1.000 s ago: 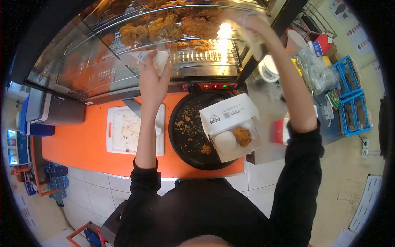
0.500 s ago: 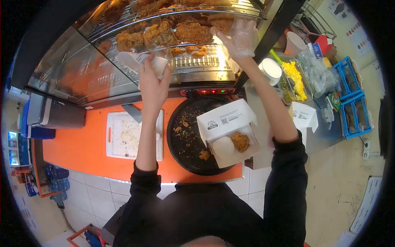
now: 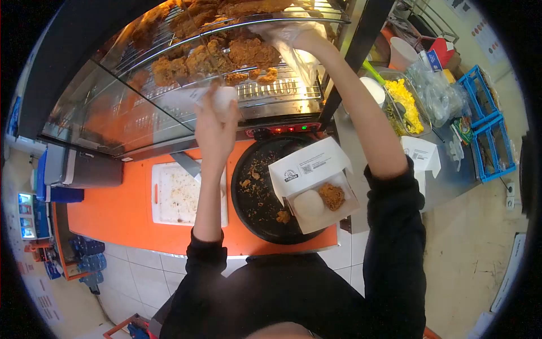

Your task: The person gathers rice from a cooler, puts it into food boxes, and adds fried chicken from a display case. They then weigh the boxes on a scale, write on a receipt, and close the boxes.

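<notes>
Reaching further in than half a second ago, both arms are up at the glass-fronted warming cabinet [image 3: 130,113]. Before its glass, the left hand [image 3: 215,121] is closed on a white printed paper bag [image 3: 197,95]. Inside the cabinet, golden fried chicken pieces [image 3: 251,52] lie across the wire rack [image 3: 276,87]. The clear-gloved right hand [image 3: 285,33] rests just right of them and is the nearer hand; I cannot tell its grip.
</notes>
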`<action>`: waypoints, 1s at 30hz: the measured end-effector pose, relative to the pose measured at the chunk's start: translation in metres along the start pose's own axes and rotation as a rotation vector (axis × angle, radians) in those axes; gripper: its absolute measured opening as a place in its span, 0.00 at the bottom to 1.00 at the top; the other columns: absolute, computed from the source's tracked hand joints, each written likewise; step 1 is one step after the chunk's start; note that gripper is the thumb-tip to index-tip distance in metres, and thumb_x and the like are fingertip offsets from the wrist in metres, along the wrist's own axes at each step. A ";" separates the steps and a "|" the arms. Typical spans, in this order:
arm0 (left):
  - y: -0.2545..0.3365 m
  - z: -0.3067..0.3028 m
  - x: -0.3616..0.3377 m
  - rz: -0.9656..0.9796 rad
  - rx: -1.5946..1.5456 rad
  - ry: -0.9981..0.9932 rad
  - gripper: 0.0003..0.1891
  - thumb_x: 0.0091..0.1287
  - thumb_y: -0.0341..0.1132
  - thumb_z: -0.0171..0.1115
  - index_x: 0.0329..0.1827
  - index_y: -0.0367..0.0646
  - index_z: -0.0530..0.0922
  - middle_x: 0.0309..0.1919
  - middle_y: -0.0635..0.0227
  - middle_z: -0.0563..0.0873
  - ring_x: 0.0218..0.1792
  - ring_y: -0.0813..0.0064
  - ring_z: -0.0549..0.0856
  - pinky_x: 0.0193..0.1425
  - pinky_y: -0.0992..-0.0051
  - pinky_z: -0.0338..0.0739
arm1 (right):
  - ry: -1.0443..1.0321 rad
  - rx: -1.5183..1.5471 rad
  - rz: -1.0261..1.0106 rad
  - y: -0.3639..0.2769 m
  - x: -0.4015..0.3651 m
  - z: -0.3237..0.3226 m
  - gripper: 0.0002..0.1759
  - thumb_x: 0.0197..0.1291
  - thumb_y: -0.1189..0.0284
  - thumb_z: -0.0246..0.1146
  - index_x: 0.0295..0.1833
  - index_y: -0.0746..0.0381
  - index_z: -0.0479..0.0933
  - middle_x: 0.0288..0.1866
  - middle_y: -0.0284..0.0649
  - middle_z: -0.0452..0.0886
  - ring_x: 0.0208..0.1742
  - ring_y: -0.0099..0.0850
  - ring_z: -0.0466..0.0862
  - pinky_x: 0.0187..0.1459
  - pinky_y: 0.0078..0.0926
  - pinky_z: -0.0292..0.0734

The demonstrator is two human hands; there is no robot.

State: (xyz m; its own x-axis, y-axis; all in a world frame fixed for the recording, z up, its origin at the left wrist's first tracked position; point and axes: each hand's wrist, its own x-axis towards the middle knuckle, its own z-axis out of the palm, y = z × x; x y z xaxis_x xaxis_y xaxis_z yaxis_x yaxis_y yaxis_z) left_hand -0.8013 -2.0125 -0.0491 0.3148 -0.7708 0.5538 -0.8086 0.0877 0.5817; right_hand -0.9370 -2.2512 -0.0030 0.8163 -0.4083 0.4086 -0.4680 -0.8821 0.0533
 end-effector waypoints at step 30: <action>-0.035 0.014 0.026 0.303 0.272 0.158 0.45 0.48 0.27 0.56 0.69 0.31 0.40 0.31 0.41 0.72 0.32 0.48 0.73 0.35 0.58 0.73 | 0.200 0.298 0.574 -0.143 -0.226 -0.121 0.31 0.42 0.80 0.63 0.57 0.63 0.66 0.44 0.49 0.79 0.40 0.36 0.80 0.40 0.29 0.75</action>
State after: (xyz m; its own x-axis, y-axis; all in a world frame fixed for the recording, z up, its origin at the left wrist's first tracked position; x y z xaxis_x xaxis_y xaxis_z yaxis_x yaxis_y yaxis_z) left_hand -0.7717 -2.0444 -0.0632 0.0987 -0.6278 0.7721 -0.9710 0.1089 0.2127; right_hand -1.0953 -2.0044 0.0071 0.3744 -0.8054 0.4596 -0.6718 -0.5772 -0.4642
